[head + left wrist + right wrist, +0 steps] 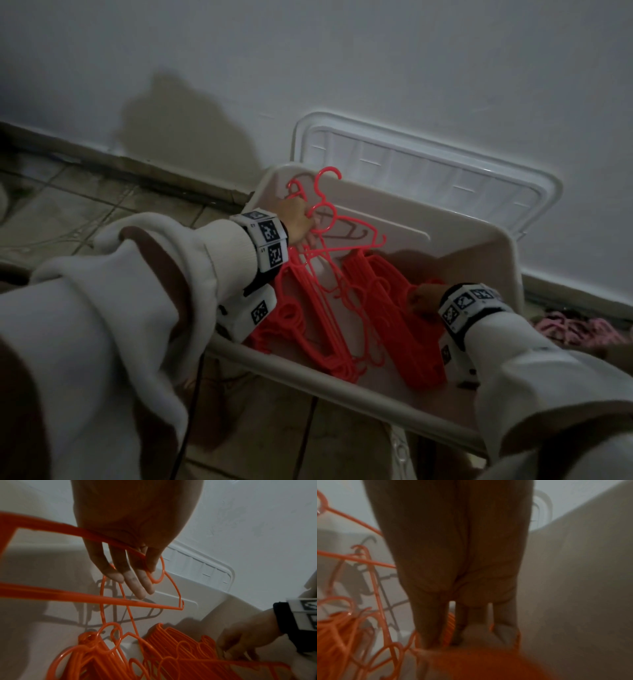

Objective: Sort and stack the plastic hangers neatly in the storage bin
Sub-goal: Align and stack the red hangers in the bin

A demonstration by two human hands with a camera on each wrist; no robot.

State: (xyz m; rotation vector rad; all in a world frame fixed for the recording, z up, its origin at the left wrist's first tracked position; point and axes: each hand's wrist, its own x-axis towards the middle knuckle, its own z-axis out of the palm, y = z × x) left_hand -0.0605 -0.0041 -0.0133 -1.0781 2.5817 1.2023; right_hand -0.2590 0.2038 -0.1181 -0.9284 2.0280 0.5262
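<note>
A white sleeve (85, 325) is closest, filling the bottom left. Past it, the left hand (298, 222) holds a few orange hangers (329, 246) up over the bin (342, 373), with the fingers (135, 580) hooked through them. The right hand (423, 301) is down inside the bin, its fingers pressing on a neat stack of hangers (404, 329). Whether it grips them, I cannot tell. A second pile (308, 329) lies beside that stack. The white lid (428, 171) leans on the wall (376, 68) behind the bin. Something pink (575, 329) lies on the tiled floor (85, 202) to the right.
</note>
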